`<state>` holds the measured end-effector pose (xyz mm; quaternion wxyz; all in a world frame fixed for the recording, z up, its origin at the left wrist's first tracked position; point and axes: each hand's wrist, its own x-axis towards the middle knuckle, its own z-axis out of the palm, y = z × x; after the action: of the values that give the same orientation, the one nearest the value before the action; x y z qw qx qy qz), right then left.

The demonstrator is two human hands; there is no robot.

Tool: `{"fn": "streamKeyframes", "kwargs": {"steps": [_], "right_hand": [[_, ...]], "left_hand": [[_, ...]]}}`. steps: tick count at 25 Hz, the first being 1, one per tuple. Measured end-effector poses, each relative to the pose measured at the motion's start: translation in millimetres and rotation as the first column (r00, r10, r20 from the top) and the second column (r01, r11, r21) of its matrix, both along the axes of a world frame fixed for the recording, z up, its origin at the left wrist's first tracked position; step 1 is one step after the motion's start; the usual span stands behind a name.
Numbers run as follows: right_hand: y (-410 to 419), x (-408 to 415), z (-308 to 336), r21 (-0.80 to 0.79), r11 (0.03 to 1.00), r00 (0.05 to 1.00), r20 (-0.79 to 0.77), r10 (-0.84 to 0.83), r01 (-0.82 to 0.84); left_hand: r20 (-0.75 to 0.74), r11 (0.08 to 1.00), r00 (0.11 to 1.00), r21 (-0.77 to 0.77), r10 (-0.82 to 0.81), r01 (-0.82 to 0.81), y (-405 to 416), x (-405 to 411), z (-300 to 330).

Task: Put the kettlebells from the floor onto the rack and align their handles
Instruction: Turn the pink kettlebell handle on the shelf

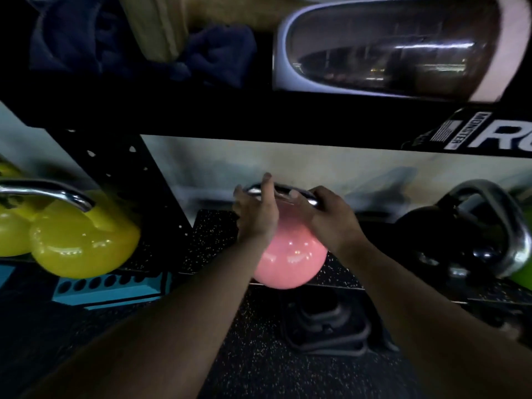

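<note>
At the centre of the frame, both hands are working on the pink kettlebell (290, 254), which is sitting at the front lip of the lower rack shelf (207, 234), its belly bulging slightly past the edge. The right hand (331, 217) is wrapping around the right end of the chrome handle (283, 192), while the left hand (256, 214) is resting over the left end with its fingers (267, 180) loosely raised, more steadying than gripping.

To do this step well, the bell probably needs sliding further back from the lip before twisting, so that its base is fully seated; both hands should be turning the handle together until it is running the same way as its neighbours.

Room is tight above: the black crossbar (259, 116) of the rack is hanging just over the handle, so knuckles are at risk on any lift. At the left of the frame, beyond a perforated upright (121, 168), yellow kettlebells (83, 246) are standing well apart. At the right, a black kettlebell (449, 234) is sitting nearer, leaving a modest gap. Low in the frame, another dark weight (325, 321) is lying on the speckled floor (253, 355) just below the shelf, too dim to tell what kind.
</note>
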<state>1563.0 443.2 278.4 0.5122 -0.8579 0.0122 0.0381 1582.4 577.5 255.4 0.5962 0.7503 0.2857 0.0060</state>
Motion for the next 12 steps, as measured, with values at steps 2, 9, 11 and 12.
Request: {"fn": "streamKeyframes", "kwargs": {"steps": [2, 9, 11, 12], "right_hand": [[6.4, -12.3, -6.7, 0.161, 0.986, 0.999, -0.018, -0.043, 0.045], [18.3, -23.1, -10.8, 0.452, 0.890, 0.993, -0.118, -0.002, 0.056], [35.4, -32.4, -16.4, 0.463, 0.884, 0.992, -0.123, -0.018, 0.073], [40.2, -34.7, -17.6, 0.473, 0.877, 0.992, -0.125, -0.029, 0.085]], "left_hand": [[0.055, 0.985, 0.984, 0.023, -0.170, 0.169, 9.9, 15.2, 1.5], [0.158, 0.964, 0.967, -0.144, -0.199, 0.222, -0.9, 17.8, -14.1], [0.128, 0.917, 0.952, -0.260, -0.278, 0.303, 13.4, 34.5, -13.3], [0.130, 0.894, 0.940, -0.292, -0.314, 0.339, 17.5, 36.0, -12.9]]}}
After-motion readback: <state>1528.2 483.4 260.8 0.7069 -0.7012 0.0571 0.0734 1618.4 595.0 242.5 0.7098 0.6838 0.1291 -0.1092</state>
